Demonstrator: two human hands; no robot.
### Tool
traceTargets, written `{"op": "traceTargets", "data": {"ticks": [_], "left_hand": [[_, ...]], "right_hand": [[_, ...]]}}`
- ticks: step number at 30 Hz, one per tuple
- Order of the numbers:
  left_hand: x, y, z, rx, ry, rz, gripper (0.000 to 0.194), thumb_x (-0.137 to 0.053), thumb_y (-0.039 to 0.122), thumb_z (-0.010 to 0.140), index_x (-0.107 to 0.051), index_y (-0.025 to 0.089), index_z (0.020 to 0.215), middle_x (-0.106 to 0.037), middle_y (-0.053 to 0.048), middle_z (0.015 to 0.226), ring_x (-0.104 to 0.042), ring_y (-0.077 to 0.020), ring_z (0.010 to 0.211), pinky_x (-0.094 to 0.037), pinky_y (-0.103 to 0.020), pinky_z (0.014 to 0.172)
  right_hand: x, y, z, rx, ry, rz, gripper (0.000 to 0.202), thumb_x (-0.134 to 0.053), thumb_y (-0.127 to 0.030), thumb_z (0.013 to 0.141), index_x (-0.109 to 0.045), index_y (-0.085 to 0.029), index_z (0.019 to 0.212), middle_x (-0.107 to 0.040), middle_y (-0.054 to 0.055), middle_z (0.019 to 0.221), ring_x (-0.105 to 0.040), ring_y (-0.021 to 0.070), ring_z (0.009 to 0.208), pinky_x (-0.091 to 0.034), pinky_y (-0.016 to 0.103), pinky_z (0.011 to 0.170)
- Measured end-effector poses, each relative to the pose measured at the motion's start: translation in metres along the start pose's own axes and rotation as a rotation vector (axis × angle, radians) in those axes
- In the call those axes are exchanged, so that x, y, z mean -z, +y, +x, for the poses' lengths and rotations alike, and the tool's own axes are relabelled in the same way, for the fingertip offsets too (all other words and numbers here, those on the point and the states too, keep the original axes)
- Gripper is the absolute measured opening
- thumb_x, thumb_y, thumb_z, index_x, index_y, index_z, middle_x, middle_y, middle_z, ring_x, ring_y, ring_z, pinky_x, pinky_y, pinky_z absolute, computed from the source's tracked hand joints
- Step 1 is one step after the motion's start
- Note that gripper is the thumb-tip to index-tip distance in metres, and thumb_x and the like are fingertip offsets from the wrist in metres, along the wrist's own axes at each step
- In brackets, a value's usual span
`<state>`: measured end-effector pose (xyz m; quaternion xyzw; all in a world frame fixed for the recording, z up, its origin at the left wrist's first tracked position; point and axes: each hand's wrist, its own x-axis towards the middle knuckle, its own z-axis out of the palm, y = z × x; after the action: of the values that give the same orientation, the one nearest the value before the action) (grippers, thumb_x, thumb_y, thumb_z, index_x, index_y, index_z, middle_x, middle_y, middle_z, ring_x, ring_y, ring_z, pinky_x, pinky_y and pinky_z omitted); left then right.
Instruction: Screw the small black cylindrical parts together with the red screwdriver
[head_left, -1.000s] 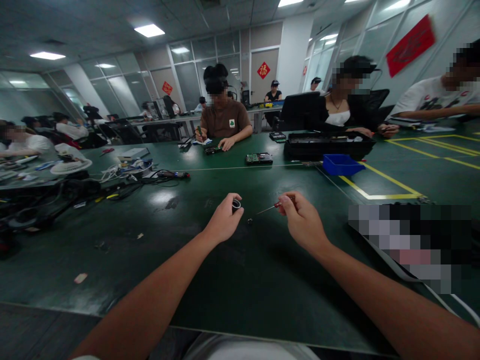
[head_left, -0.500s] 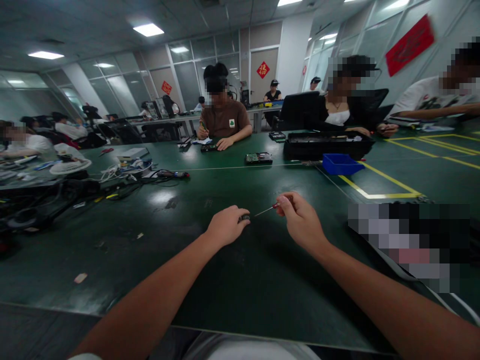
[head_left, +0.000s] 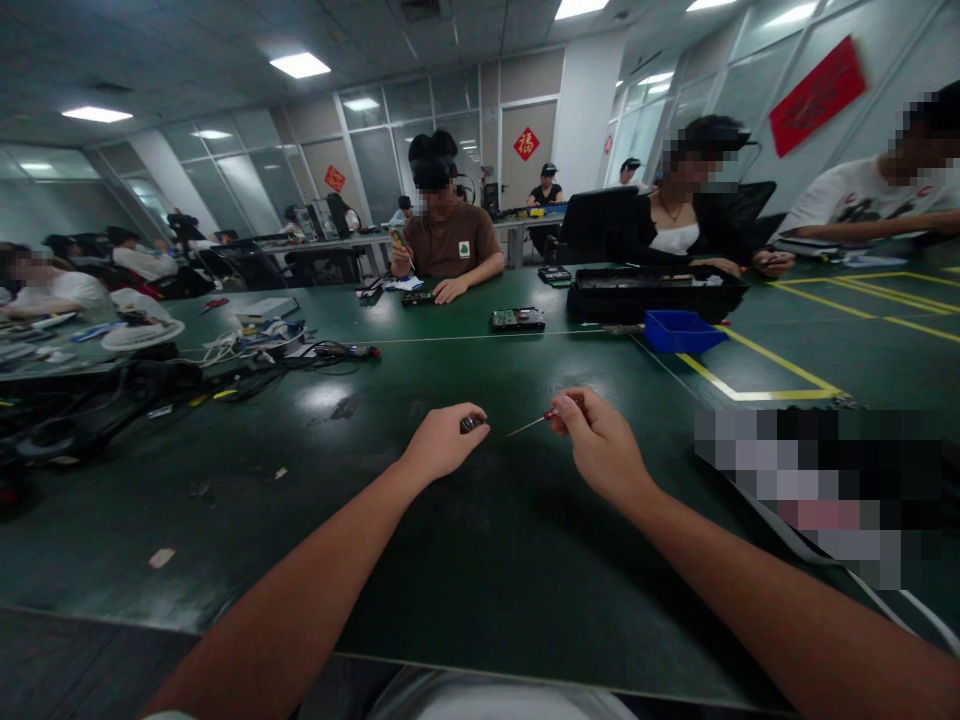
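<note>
Held in my right hand [head_left: 596, 432] is a screwdriver [head_left: 531, 424] with a red handle and a thin metal shaft; its tip points left and slightly down. My left hand [head_left: 448, 438] is closed around a small dark object with a shiny part [head_left: 472, 424], mostly covered by the fingers, so its kind does not show. A short gap lies between the screwdriver tip and that object. Both hands are over the near middle of the green table [head_left: 480, 570].
Beyond my hands lies a bare hard drive [head_left: 517, 319]. A blue bin [head_left: 684, 331] and a long black tray [head_left: 656, 295] stand to the right. Cables [head_left: 300, 358] and tools clutter the left. Across the table a person in a brown shirt [head_left: 454, 240] works on a drive.
My left hand has moved slightly left and up with the small dark object, widening the gap to the screwdriver tip. My right hand has barely moved.
</note>
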<state>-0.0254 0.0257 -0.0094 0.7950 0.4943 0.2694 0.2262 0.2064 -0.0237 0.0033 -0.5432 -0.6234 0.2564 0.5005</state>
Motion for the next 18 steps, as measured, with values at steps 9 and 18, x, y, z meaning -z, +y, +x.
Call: {"op": "traceTargets", "data": {"ticks": [9, 18], "left_hand": [[0.033, -0.011, 0.012, 0.323, 0.320, -0.769, 0.024, -0.062, 0.037, 0.081, -0.068, 0.016, 0.090, -0.060, -0.003, 0.080, -0.050, -0.0093, 0.053, -0.030, -0.021, 0.045], [0.110, -0.038, -0.024, 0.497, 0.598, -0.980, 0.016, -0.060, 0.030, 0.087, -0.058, 0.014, 0.084, -0.053, 0.000, 0.074, -0.048, -0.0082, 0.049, -0.034, -0.019, 0.040]], "right_hand": [[-0.001, 0.002, 0.001, 0.009, -0.004, 0.006, 0.029, -0.045, -0.045, 0.097, -0.061, -0.021, 0.094, -0.066, 0.005, 0.078, -0.063, 0.0214, 0.075, -0.047, 0.035, 0.069], [0.000, 0.003, 0.001, 0.006, -0.012, 0.000, 0.030, -0.044, -0.045, 0.098, -0.061, -0.021, 0.095, -0.066, 0.004, 0.079, -0.063, 0.0209, 0.075, -0.046, 0.034, 0.068]]}}
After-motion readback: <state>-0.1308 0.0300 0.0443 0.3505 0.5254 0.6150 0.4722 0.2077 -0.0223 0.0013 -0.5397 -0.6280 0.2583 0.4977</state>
